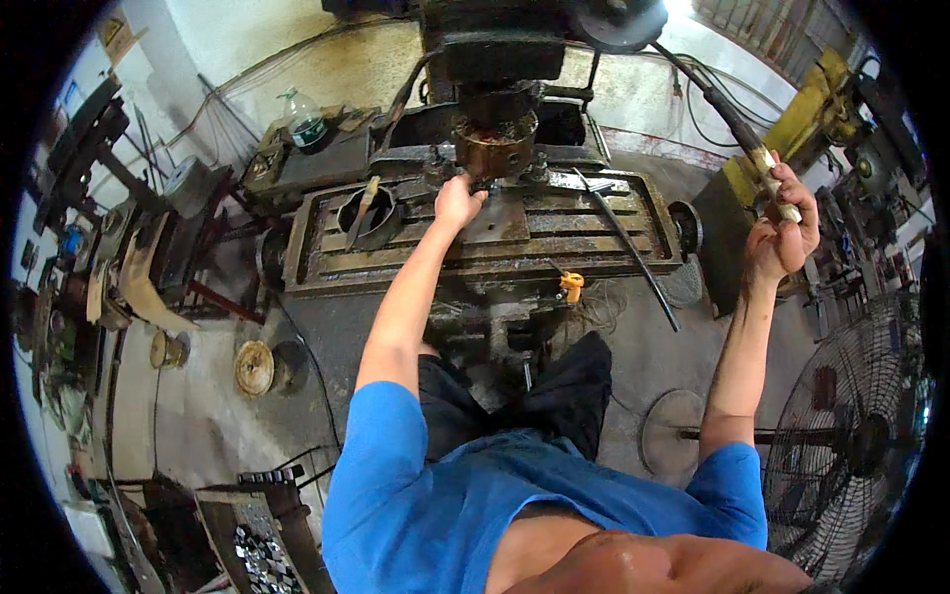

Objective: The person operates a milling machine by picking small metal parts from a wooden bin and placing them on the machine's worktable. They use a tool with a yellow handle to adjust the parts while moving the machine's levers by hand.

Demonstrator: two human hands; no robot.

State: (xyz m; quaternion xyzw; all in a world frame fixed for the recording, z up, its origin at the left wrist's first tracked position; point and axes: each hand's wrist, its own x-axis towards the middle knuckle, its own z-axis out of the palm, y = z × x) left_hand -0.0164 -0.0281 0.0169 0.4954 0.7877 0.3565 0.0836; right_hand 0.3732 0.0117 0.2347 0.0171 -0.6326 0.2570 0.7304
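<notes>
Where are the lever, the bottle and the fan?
Lever (726, 113): head view, on its dark shaft.
Bottle (308, 130): head view, on its green label.
Fan (871, 438): head view, on its hub.

Scanning for lettering now, and nothing readable to call! Straight to the back left, to the clear plastic bottle on the dark bench: a green label wrapped round the lower body, with paler patches on it, possibly print, far too small and soft to spell out. Up to the left wall, to a brownish panel near the rim of the view: bent and blurred, impossible to tell whether printed. Across to the right, to the yellow machine: too soft and dim to make out any marking.
</notes>
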